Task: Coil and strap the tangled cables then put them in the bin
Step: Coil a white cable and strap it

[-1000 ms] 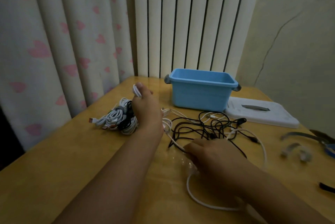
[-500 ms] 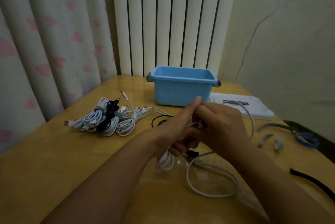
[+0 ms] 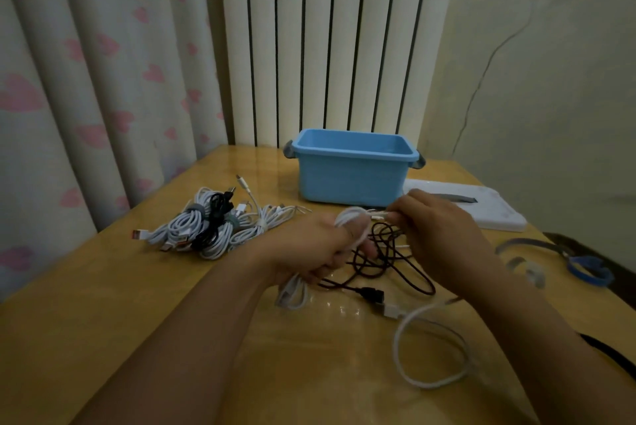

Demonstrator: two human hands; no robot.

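My left hand [image 3: 309,249] grips a coil of white cable [image 3: 292,290] above the middle of the wooden table [image 3: 103,321]. My right hand [image 3: 440,235] pinches the free end of that white cable just right of the coil. A tangled black cable [image 3: 389,263] lies under and between both hands. Another white cable [image 3: 430,349] loops on the table at the front right. A pile of strapped cables [image 3: 210,225] sits at the left. The blue bin [image 3: 351,166] stands behind the hands with nothing visible inside it.
A white lid [image 3: 481,208] lies right of the bin. Loose straps [image 3: 526,266] and a blue strap [image 3: 588,270] lie near the right edge, a black strap [image 3: 609,352] nearer the front. Curtains and a radiator close off the back.
My left hand left the strapped pile and joined my right hand at the centre. Both lifted the white cable; its coil in my left hand has grown and the hands moved slightly apart.
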